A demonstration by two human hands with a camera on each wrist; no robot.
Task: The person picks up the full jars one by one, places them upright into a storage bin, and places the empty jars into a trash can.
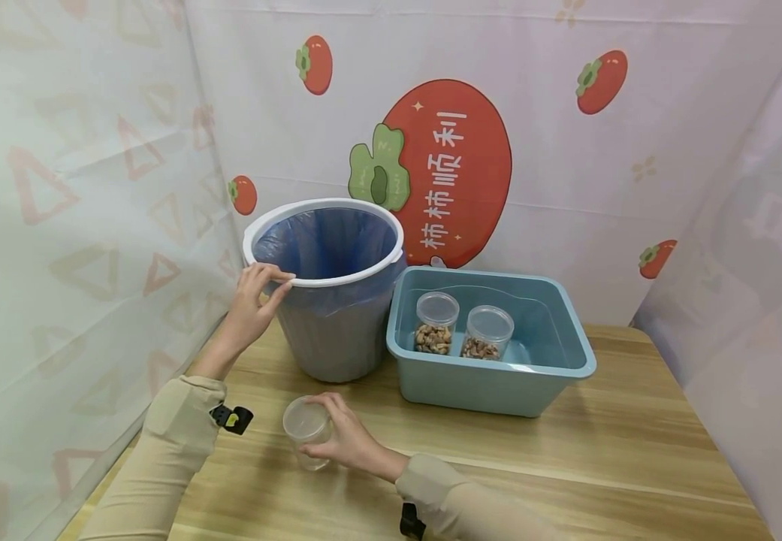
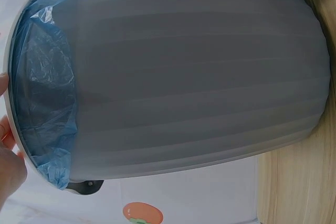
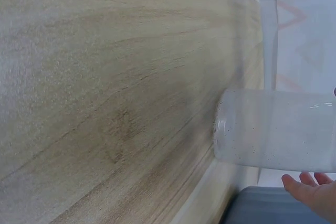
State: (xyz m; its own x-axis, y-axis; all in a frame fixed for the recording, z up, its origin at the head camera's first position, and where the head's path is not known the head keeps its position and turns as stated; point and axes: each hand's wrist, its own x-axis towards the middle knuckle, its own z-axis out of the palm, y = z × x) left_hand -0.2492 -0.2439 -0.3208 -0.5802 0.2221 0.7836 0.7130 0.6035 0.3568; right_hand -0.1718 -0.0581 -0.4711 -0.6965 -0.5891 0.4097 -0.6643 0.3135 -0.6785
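Note:
My left hand (image 1: 255,299) is at the near left of the white rim of a grey trash can (image 1: 333,338), pinching it between thumb and fingers. A blue plastic bag (image 2: 44,93) lines the can and folds over its outside. In front of the can, my right hand (image 1: 346,436) holds a clear plastic jar (image 1: 306,424) from its right side, thumb and fingers spread around it. The jar is upright at the tabletop, with tiny dark specks on its wall in the right wrist view. I cannot tell whether a lid is on it.
Right of the can stands a light blue plastic tub (image 1: 485,387). Inside are two clear lidded jars, one with walnut-like pieces (image 1: 433,338), one with reddish-brown nuts (image 1: 481,348). A printed white curtain (image 1: 566,188) hangs behind and beside the wooden table (image 1: 647,436).

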